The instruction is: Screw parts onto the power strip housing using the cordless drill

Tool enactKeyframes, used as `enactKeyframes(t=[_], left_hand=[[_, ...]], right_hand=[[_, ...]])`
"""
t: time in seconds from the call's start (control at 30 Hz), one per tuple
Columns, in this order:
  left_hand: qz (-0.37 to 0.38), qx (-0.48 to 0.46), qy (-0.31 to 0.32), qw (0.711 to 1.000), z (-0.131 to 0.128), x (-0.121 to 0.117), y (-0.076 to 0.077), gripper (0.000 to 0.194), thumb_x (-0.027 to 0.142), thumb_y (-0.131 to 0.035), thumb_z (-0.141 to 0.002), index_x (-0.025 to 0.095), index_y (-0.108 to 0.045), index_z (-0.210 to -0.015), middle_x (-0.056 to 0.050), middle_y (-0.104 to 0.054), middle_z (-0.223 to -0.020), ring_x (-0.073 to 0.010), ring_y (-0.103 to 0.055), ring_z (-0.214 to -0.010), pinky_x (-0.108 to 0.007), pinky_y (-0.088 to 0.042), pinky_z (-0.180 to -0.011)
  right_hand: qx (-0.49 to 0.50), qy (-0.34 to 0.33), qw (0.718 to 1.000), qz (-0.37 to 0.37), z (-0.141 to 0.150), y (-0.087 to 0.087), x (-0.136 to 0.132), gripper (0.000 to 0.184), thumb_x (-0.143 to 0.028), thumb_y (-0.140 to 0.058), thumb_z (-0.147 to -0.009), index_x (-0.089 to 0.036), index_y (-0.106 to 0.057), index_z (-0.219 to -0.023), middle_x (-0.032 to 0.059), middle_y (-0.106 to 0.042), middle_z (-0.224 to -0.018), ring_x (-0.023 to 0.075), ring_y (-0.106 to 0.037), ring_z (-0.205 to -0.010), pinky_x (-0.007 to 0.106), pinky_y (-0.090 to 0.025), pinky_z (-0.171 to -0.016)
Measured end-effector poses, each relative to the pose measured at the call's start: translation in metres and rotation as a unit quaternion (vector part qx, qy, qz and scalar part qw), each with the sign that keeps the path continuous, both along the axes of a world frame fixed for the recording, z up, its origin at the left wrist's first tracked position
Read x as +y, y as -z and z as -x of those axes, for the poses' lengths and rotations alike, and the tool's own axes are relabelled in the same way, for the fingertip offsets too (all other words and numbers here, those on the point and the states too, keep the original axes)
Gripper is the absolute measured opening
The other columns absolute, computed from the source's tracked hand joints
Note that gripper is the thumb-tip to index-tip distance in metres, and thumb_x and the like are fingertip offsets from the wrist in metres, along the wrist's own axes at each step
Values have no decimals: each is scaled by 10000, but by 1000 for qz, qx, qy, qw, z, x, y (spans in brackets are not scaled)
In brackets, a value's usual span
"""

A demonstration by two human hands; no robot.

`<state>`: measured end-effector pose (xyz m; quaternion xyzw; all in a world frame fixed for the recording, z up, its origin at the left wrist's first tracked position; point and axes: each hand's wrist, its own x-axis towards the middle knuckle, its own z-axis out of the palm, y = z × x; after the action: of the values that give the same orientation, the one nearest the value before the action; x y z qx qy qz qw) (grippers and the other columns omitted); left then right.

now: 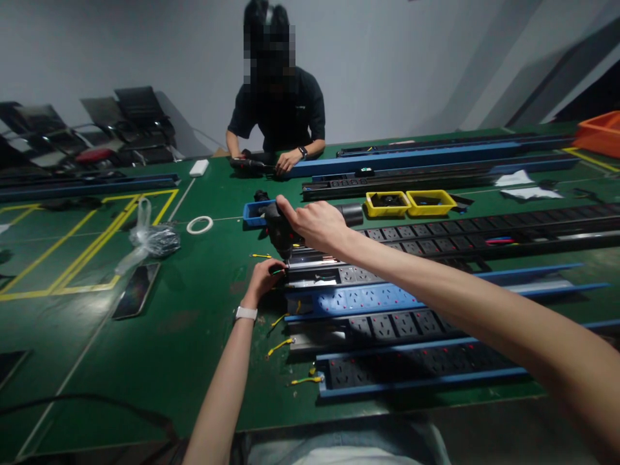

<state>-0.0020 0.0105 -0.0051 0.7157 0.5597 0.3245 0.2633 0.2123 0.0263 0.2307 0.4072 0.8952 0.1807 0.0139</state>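
Observation:
My right hand [317,223] is wrapped round a black power screwdriver [278,229], which points down at the near ends of the power strips. Beneath it, my left hand [264,279], with a white band on the wrist, is closed at the end of a black power strip [353,276]. A bit of green shows by its fingertips, but what they pinch is too small to make out. Closer to me lie a blue power strip [368,297], a black one [407,323] and a blue-edged one [397,371]. Short yellow-green wires [279,347] stick out from their left ends.
Across the green table [194,349] a co-worker [281,110] handles a dark tool. Yellow bins [430,203] and a blue bin [252,215] stand beyond my hands. To the left are a tape ring [199,225], a plastic bag [155,239] and a phone [137,290].

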Motion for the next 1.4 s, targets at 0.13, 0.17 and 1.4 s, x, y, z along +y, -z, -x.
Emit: enactKeyframes(t=[0.13, 0.17, 1.4], left_hand=[[0, 3, -2, 1000, -1, 0, -2, 175, 207, -665, -767, 177, -741, -922, -31, -724, -952, -135, -655, -874, -248, -517, -842], [1, 4, -2, 1000, -1, 0, -2, 174, 206, -665, -768, 178, -741, -922, -31, -724, -953, -136, -655, -875, -248, -517, -843], [25, -21, -7, 999, -5, -3, -6, 180, 222, -674, -769, 163, -733, -928, -35, -721, -967, -124, -642, -872, -228, -485, -825]], right_hand=[[2, 1, 1000, 11, 1, -1, 0, 731, -159, -332, -898, -156, -40, -1568, 120, -690, -935, 167, -647, -822, 246, -400, -757], [3, 2, 1000, 12, 2, -1, 0, 737, -159, -337, -896, -157, -38, -1569, 118, -691, -935, 167, -646, -830, 245, -401, -765], [18, -6, 1000, 22, 4, 1, -4, 784, -107, -403, -846, -168, -83, -1558, 120, -673, -1057, 135, -626, -903, 216, -337, -714]])
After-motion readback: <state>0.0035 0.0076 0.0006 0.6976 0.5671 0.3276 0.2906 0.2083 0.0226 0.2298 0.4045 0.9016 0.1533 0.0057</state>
